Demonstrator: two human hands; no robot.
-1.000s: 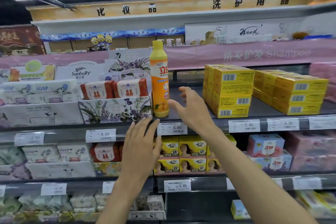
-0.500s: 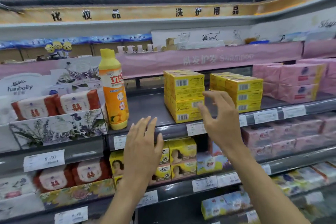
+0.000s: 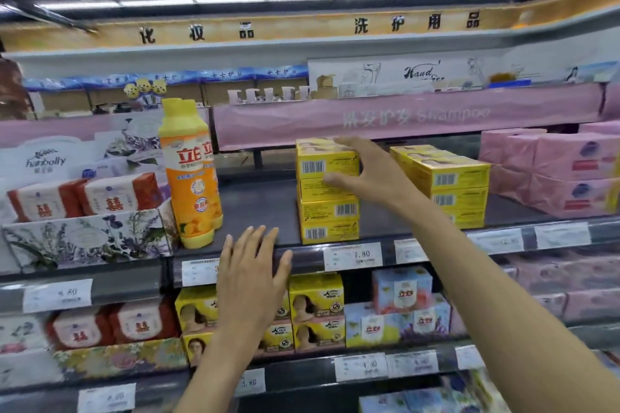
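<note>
Yellow boxes (image 3: 327, 211), stacked, may topple if the right hand (image 3: 372, 174), fingers spread wide at the top one, pulls crooked; left hand (image 3: 250, 278) hovers, fingers straight.

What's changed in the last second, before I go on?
The right hand has moved rightward from beside the orange bottle to the left stack of yellow boxes, its fingers now spread over the top boxes; a firm grip is not clear. The left hand stays open in front of the shelf edge, holding nothing. Bottle and stacks stand where they were.
</note>
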